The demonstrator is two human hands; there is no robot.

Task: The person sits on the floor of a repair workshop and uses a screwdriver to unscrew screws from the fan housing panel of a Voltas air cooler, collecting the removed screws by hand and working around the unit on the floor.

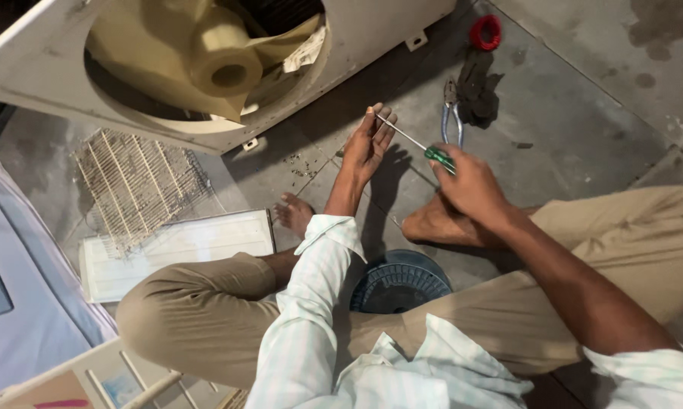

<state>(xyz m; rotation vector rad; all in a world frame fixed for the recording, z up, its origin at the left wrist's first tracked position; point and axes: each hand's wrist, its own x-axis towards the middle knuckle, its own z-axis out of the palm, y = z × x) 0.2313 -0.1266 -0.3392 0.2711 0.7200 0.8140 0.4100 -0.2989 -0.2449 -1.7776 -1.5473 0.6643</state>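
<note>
The right hand [470, 182] is wrapped tight around the green handle of a screwdriver [425, 148], its grip fully closed on the tool. The thin metal shaft runs up and to the left, and its tip meets the fingertips [378, 115] of the left hand [368, 144]. That left hand is raised with its fingers bunched at the tip; whether they pinch something small there is too fine to tell.

Both hands hover above the grey concrete floor [584, 98], in front of the person's crossed legs in tan trousers [205, 310]. A bare foot [436, 226] lies just under the right hand.

On the floor just beyond the screwdriver lie pliers with blue handles [452, 113], touching a dark glove [478, 95], and further off sits a red roll of tape [486, 32]. A scatter of small screws [304, 165] lies to the left of the left hand. Above it all, the cream housing of a fan unit [205, 60] lies tilted, its blades showing through the round opening. A wire grille [137, 182] rests at left on a white panel [182, 250], and a round blue perforated plate [398, 282] sits between the knees.
</note>
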